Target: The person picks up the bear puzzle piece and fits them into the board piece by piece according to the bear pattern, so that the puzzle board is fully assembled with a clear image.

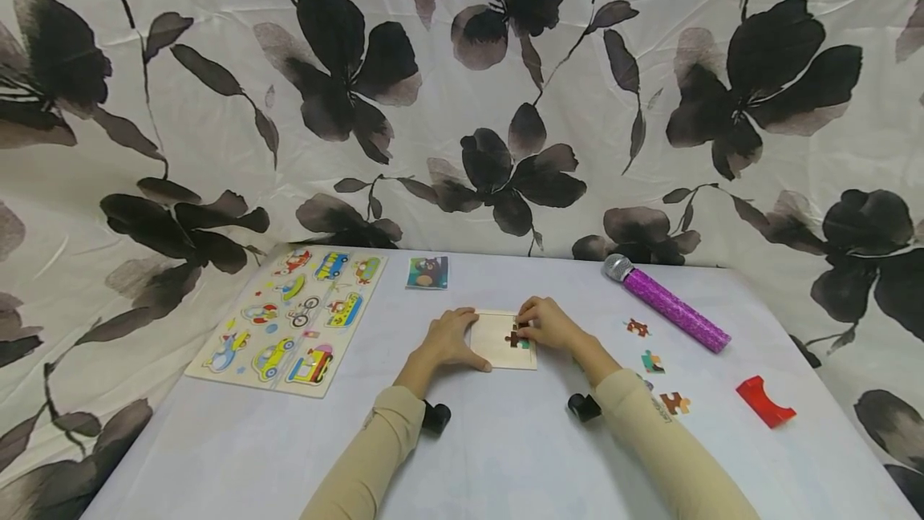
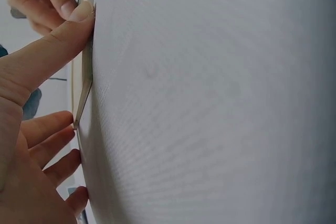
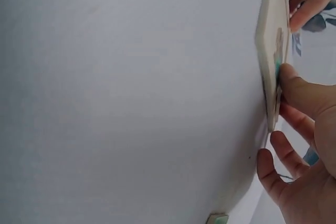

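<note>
From my feed, the left hand (image 1: pixel 443 339), thumb and fingers spread, braces the wooden puzzle tray (image 1: pixel 492 335) mid desk (image 1: pixel 501 456), presumably against sliding, while the right hand (image 1: pixel 551 326) pinches a jigsaw piece (image 3: pixel 279 104) at its right side.

My white table (image 1: pixel 505 456) bears: vehicle puzzle board (image 1: pixel 289 331), left; picture card (image 1: pixel 427 273), far; puzzle tray (image 1: pixel 492 339), nearer; microphone (image 1: pixel 674 307), jigsaw pieces (image 1: pixel 674 403), red block (image 1: pixel 765 403), right.

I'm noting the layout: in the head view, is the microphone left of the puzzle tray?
No, the microphone lies to the right of the puzzle tray.
</note>
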A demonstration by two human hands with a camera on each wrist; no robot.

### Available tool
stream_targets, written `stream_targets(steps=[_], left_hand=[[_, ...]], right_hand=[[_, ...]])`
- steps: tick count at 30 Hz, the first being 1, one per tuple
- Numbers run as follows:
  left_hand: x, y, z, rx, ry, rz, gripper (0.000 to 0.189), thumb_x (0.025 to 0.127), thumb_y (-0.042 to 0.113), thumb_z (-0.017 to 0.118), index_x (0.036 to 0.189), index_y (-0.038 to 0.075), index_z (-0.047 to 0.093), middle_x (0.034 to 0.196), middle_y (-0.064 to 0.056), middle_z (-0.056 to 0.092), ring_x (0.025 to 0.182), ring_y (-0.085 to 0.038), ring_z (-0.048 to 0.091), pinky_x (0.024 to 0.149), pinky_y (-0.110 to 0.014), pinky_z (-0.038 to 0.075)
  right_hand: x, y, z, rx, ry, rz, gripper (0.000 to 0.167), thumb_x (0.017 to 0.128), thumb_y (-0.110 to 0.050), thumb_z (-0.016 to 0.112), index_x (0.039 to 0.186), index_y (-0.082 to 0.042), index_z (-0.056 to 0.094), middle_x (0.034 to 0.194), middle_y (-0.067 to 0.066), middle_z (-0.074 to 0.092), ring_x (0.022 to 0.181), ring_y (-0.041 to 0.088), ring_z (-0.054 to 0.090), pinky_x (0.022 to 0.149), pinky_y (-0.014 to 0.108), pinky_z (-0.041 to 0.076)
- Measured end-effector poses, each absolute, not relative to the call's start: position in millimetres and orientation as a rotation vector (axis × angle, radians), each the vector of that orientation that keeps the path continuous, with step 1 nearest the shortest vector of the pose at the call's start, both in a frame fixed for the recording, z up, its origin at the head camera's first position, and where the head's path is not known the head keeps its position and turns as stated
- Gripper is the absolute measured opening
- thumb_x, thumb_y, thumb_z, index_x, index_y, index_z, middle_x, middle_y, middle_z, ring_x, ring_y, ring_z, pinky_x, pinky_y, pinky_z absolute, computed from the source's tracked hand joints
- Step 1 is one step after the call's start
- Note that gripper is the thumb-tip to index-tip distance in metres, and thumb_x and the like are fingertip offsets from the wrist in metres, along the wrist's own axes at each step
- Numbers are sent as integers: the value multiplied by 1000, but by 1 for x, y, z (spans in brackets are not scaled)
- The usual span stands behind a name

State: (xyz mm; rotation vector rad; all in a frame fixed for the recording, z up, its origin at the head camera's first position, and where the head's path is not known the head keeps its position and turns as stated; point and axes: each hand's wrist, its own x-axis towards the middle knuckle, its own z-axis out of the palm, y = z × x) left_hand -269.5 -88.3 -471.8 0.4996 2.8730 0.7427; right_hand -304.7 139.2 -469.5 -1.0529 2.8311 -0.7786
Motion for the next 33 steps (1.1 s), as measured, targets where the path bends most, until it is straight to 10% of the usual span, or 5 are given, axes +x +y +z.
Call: stream_targets(steps=[25, 33], left_hand=[[-267, -87, -470, 506, 2879, 732, 92, 60, 46, 85, 133, 1, 51, 142, -14, 43, 127, -33, 40, 100, -50, 35], [-265, -74, -467, 552, 2921, 865, 57, 75, 36, 76, 121, 6, 63, 136, -15, 49, 129, -34, 39, 102, -55, 32]], right_hand=[[-302, 142, -477, -813, 2820, -983, 35, 82, -15, 73, 109, 7, 67, 101, 16, 55, 89, 24, 52, 76, 37, 46], [-303, 142, -474, -687, 2807, -1018, 35, 80, -17, 75, 107, 5, 69, 99, 14, 57, 84, 22, 52, 72, 32, 47]])
